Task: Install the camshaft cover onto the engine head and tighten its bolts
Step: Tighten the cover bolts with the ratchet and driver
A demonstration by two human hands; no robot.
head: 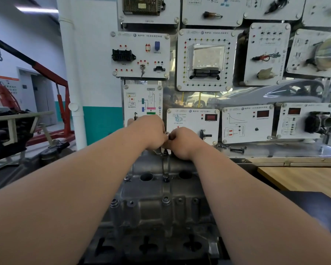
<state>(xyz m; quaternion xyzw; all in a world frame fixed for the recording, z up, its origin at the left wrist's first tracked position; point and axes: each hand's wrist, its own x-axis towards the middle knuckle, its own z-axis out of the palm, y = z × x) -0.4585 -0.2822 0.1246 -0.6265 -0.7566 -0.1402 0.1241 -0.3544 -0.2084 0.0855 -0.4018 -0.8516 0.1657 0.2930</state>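
The grey cast camshaft cover point(153, 203) lies on the engine head in front of me, with several bolts point(166, 200) seated in its bosses. Both my arms reach to its far end. My left hand point(148, 131) and my right hand point(182, 143) meet over a small metal tool point(166, 134), whose shaft runs down to a bolt at the cover's far edge. Fingers of both hands curl round the tool; its lower tip is partly hidden by the hands.
A training board with white sensor panels point(204, 60) stands right behind the engine. Loose bolts point(236, 149) lie on its metal shelf. A wooden tabletop point(304, 178) is at right. A red engine crane point(61, 96) and another engine stand are at left.
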